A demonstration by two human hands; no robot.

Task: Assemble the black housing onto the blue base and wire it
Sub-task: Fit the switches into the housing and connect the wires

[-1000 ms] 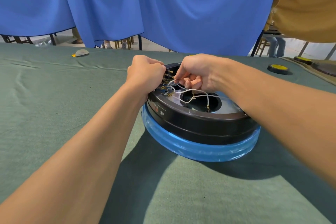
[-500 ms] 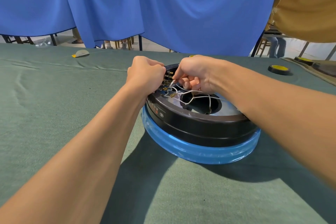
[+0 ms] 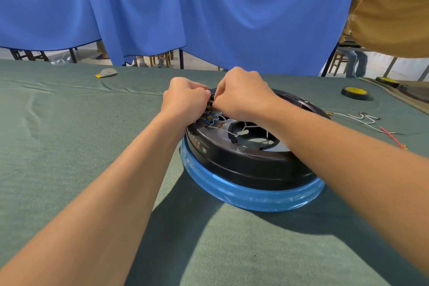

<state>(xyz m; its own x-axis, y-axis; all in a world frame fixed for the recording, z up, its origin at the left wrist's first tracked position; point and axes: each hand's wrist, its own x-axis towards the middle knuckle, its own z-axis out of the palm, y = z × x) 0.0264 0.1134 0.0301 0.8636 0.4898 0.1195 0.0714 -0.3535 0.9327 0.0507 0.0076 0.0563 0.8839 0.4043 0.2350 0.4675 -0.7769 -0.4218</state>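
step: wiring; housing (image 3: 243, 165) sits on base (image 3: 243, 195).
left hand (image 3: 185, 97): curled at terminals (image 3: 210, 110), hold hidden.
right hand (image 3: 241, 95): curled beside it, over wires (image 3: 241, 132), hold hidden.
next: likely seating a wire end squarely.

Open cloth (image 3: 69, 137) L of housing (image 3: 243, 165); loose wires (image 3: 364, 121), tape roll (image 3: 354, 93) to R

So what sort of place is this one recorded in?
Probably a makeshift assembly workshop, not a home: a table under green cloth, blue curtains hung as partitions with chair legs showing beneath, and a tape roll and spare wires lying beside the black housing on its blue base.
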